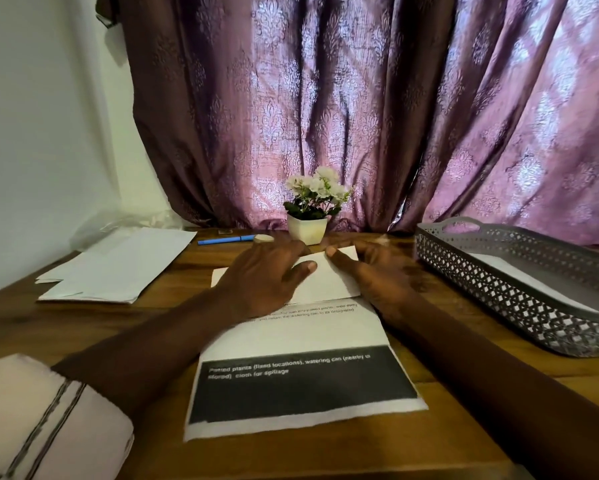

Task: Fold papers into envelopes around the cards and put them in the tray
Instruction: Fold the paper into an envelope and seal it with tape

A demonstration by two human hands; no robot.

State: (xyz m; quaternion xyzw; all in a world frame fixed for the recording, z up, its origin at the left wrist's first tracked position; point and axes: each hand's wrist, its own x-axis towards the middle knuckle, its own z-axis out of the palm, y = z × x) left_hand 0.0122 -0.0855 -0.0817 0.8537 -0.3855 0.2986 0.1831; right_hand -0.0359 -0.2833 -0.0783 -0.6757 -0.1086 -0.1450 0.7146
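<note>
Sleeve (48, 420), paper (298, 341) printed "Potted plants", "watering can"

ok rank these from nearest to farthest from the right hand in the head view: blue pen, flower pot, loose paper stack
1. flower pot, just beyond the right hand
2. blue pen, back left
3. paper stack, far left of the table

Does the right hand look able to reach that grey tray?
Probably yes: the tray sits just to the side of the right hand, with only bare table between them.
</note>
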